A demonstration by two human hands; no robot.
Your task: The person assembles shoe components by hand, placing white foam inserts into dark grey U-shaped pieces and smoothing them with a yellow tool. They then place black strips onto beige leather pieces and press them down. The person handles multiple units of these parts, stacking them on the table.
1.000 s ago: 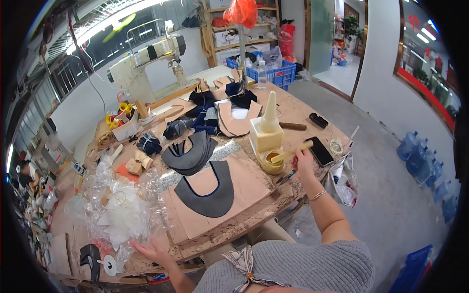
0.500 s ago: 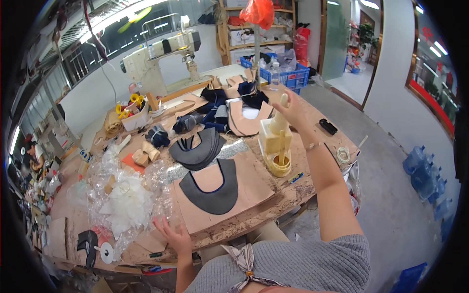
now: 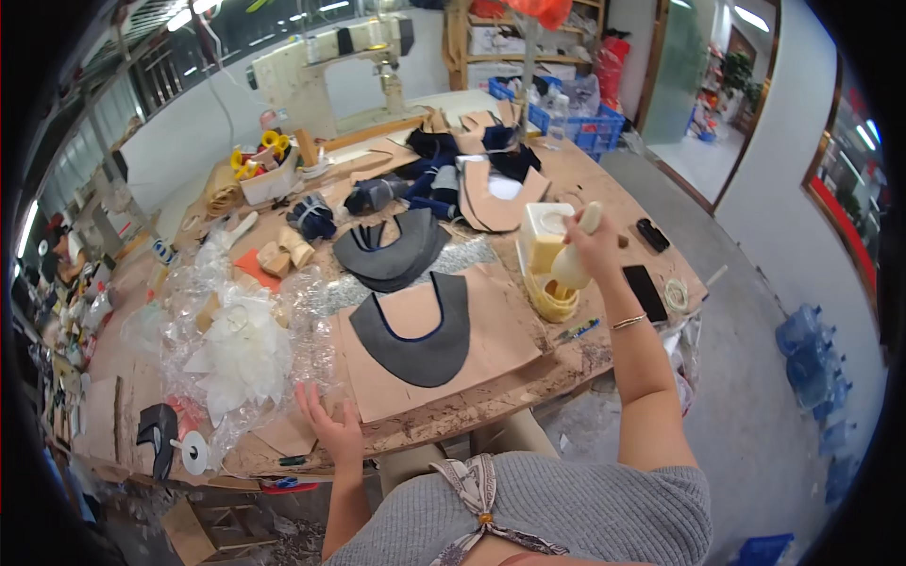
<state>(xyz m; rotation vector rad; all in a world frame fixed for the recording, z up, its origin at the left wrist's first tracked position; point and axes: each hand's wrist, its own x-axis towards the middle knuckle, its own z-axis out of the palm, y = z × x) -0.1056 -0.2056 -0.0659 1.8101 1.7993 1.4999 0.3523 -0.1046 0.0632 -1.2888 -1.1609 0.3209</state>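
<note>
"Cone (image 3: 571, 271) has moved off the box (image 3: 545, 249) behind the yellow pot (image 3: 552, 307); now tilted above the pot. Grip?"

"Right hand (image 3: 595, 253) clamped around its narrow end. Left hand (image 3: 334, 429): fingers apart, well left of pot."

"Risks?"

"Loose hold: cone might drop, tip the pot. Drips could mark the grey piece (image 3: 429, 354) left of pot."

"Labels?"

"None legible on cone or pot."
</note>
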